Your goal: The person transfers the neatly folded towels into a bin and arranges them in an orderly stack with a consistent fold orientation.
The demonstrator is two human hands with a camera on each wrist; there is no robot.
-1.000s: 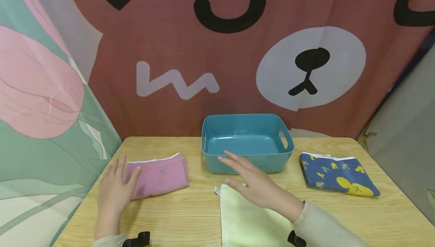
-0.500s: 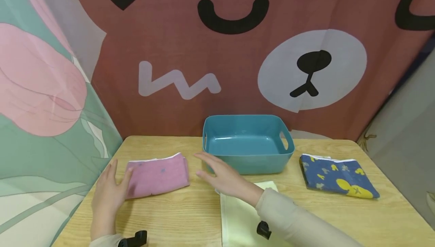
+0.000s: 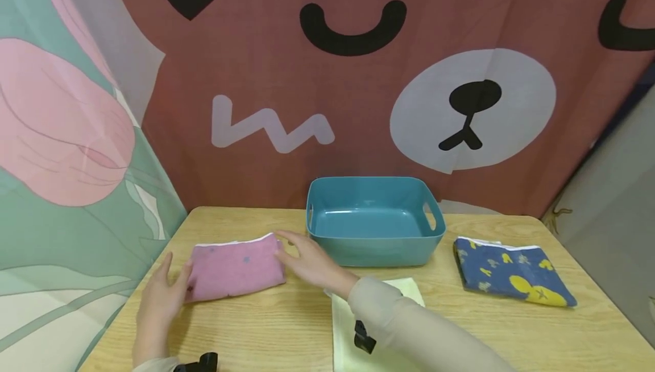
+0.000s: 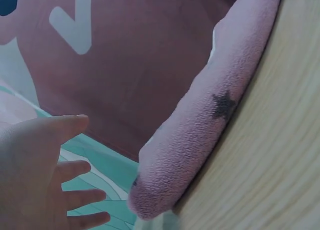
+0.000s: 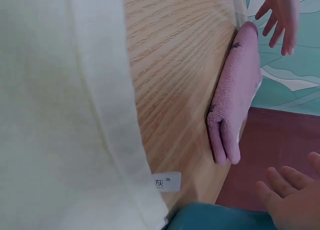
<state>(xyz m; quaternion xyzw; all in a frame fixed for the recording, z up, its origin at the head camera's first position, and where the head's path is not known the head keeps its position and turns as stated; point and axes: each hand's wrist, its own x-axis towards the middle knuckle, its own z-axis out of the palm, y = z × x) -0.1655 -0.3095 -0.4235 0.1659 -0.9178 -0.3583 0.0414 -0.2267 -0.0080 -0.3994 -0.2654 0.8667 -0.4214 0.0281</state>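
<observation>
A folded pink towel (image 3: 235, 268) with small dark stars lies on the left of the table, between the two hands. At its left end is my left hand (image 3: 160, 301), fingers spread and holding nothing; the left wrist view shows a gap between those fingers and the towel (image 4: 190, 125). My right hand (image 3: 309, 259) reaches across to the towel's right end, fingers extended and empty. In the right wrist view the right hand (image 5: 295, 195) is apart from the towel's folded end (image 5: 232, 100).
A teal plastic basket (image 3: 376, 251) with side handle holes stands at the back middle. In front of it lies a pale yellow towel (image 3: 348, 343), partly under the right forearm. A folded blue and yellow towel (image 3: 512, 272) is on the right. A bear-print curtain (image 3: 358, 104) hangs behind.
My right hand has moved left from over the pale yellow towel to the pink towel's right end. The left hand has shifted slightly left and down. The towels and basket stay put.
</observation>
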